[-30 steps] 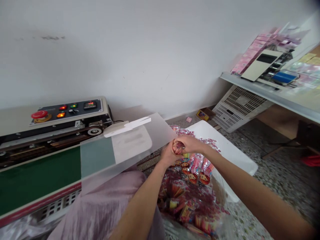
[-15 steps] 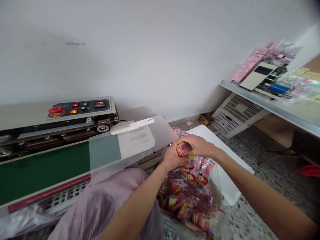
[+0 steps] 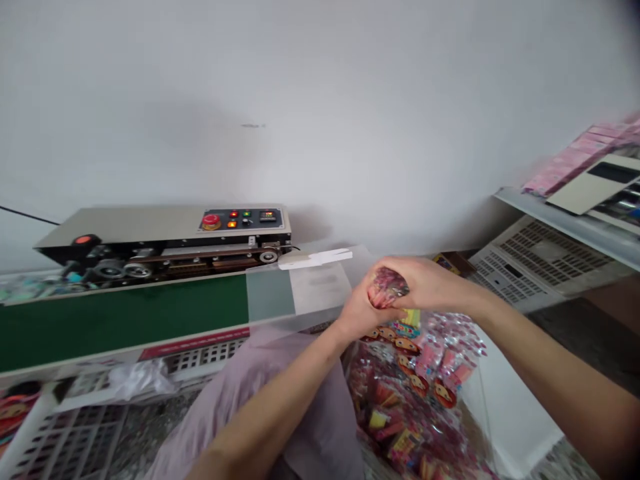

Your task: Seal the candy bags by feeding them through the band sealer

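Observation:
Between both hands I hold a small clear packet (image 3: 389, 288) with pinkish-red contents; its exact kind is hard to make out. My left hand (image 3: 361, 308) wraps its near left side, fingers closed. From the right, my right hand (image 3: 433, 283) closes over its top and far side. Just below the hands, a large clear plastic bag (image 3: 483, 417) holds many shiny pink and red packets (image 3: 400, 400), several with a cartoon face printed on them. Part of the bag's far edge is hidden by my hands and right forearm.
A sealing machine (image 3: 240, 223) with lit buttons stands left against the wall, its green conveyor belt (image 3: 150, 313) in front. White crates (image 3: 520, 267) sit under a table (image 3: 565, 217) at right. A white board (image 3: 520, 400) lies beside the bag.
My view has turned left, so the machine and belt show more fully. Both hands keep hold of the packet and appear slightly further right in the picture.

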